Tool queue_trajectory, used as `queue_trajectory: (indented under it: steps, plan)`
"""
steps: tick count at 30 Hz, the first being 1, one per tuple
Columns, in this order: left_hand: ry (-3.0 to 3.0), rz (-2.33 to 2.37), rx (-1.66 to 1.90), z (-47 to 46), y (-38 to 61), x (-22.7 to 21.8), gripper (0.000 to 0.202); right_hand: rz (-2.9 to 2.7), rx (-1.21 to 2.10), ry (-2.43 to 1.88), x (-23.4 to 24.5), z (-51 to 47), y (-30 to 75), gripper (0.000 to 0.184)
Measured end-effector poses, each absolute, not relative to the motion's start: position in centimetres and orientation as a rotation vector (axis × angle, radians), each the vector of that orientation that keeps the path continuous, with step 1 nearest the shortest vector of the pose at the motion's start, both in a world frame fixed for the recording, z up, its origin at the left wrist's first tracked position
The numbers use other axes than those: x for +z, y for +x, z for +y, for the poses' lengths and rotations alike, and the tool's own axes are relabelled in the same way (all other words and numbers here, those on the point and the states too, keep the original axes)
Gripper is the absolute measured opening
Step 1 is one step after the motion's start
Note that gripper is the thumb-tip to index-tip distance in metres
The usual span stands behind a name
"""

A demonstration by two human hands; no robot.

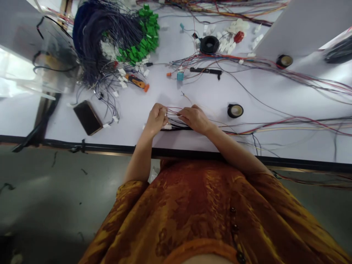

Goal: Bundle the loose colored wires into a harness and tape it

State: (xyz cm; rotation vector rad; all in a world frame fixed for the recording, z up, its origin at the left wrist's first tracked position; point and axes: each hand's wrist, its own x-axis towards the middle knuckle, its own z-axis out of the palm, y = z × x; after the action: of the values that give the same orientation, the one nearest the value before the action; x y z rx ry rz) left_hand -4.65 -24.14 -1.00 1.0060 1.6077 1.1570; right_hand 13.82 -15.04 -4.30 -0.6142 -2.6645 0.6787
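White tabletop (192,139) with a black front edge fills the upper half of the view, strewn with loose cabling; below it are a grey floor and the person's orange patterned top.

At the middle of the near edge lies a fan of thin wires (176,111), red and pale strands, stretched between both hands. The left hand (157,119) is curled into a loose fist around one end of them, with a white connector (167,127) just under its knuckles. The right hand (195,119) lies over the other end, fingers bent down and pinching the strands against the tabletop. From under that hand a long harness (288,124) of coloured leads runs toward the right edge.

Just right of the hands stands a small tape roll (235,110). Toward the left edge a dark phone (88,117) lies flat. Further back is an orange-handled screwdriver (137,81), and behind it, near the far left corner, a big coil of dark cable (104,33) ringed with green connectors (147,33). A black tape roll (209,44) and a heap of white plugs (233,33) lie by the far edge.
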Motion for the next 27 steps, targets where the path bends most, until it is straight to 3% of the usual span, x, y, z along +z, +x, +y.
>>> queue_trajectory:
  steps: [6,12,19,27]
  plan:
    - [0.939,1.51,1.216,-24.2,-5.0,-1.0,0.015,-2.646,0.578,-0.659,-4.6,-15.5,13.9,0.043]
    - [0.633,1.335,1.417,-24.4,-4.0,-1.4,0.039,-2.414,0.75,-0.72,-5.0,-15.8,13.9,0.035]
    - [0.455,1.256,1.54,-23.4,-0.1,-2.8,0.009,-2.552,0.767,-0.787,-3.9,-16.0,13.6,0.033]
    - [0.636,1.426,1.481,-23.4,-1.9,-3.4,0.023,-2.513,0.767,-0.821,-3.1,-15.1,16.2,0.031]
